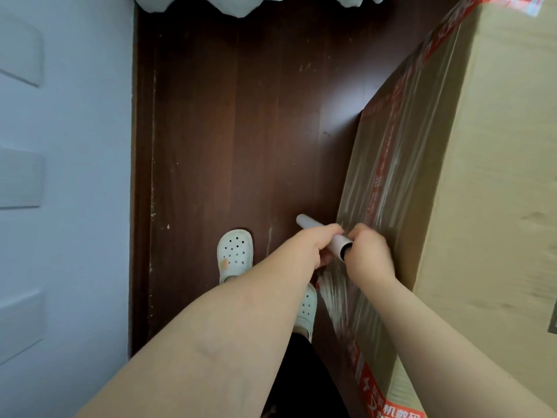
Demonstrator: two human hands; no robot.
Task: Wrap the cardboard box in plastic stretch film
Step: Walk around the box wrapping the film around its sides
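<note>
A tall cardboard box [497,176] with red printed tape fills the right side. Clear stretch film [391,182] lies wrinkled over its left face. A white film roll [310,223] sits low beside that face. My left hand [313,245] grips the roll around its middle. My right hand [369,253] holds the roll's near open end, fingers curled at the core. A band of film [337,294] runs from the roll down along the box's lower edge.
Dark brown wood floor [226,131] stretches ahead. A pale wall with panels [60,176] stands on the left. My feet in white perforated clogs [235,251] stand near the box. Pale plastic-wrapped bundles [235,4] lie at the far end.
</note>
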